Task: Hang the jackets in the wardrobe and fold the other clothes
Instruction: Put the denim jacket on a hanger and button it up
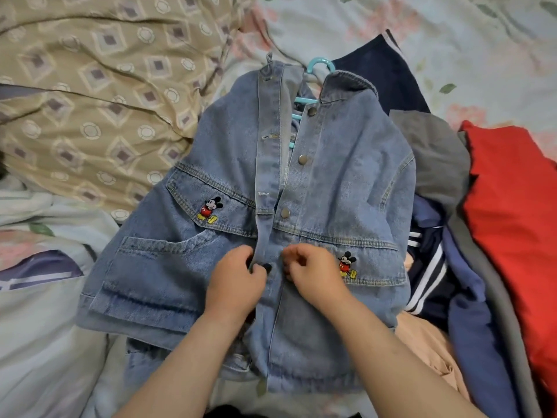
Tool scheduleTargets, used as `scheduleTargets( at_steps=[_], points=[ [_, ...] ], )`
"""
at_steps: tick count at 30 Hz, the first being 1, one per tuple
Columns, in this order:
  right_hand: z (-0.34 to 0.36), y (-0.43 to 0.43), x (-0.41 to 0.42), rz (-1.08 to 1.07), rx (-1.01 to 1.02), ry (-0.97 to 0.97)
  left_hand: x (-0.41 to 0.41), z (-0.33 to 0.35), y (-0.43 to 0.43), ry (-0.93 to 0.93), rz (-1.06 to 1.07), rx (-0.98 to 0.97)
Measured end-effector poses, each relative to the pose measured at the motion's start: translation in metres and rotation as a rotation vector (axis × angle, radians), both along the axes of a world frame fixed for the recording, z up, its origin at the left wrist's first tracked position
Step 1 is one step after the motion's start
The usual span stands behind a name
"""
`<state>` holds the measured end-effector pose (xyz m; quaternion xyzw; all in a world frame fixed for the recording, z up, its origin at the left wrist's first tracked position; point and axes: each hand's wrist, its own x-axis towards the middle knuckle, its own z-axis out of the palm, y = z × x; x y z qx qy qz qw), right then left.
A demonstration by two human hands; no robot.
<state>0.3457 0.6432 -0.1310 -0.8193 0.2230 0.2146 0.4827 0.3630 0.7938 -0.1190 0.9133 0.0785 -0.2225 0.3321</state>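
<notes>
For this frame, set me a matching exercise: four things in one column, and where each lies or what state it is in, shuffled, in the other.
Things:
1. turquoise hanger
2. red garment
3. denim jacket
4. beige patterned cover

Places or states:
A. at the far right of the view
B. hook sticks out at a collar
C. front edges pinched by the left hand and the right hand
D. upper left, beside the jacket

Pairs: 1-B, 2-A, 3-C, 4-D
</notes>
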Motion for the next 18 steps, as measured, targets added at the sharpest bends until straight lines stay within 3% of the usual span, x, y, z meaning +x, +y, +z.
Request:
scheduleTargets(
  at_steps=[4,9,11,13,18],
  points=[
    [-0.002,0.006,-0.01,0.381,-0.203,-0.166,0.008,0.0,0.014,0.097,0.222,-0.219],
    [-0.005,0.021,-0.001,0.563,-0.358,-0.173,0.008,0.001,0.025,0.132,0.163,-0.28],
    [-0.005,0.024,0.0,0.496,-0.355,-0.155,0.007,-0.001,0.026,0.127,0.119,-0.277],
    [-0.003,0.024,0.001,0.301,-0.228,-0.091,0.008,-0.003,0.026,0.115,0.058,-0.253],
    [0.008,0.013,0.012,-0.155,0.351,0.167,0.005,-0.007,0.02,0.094,0.012,-0.262]
  ],
)
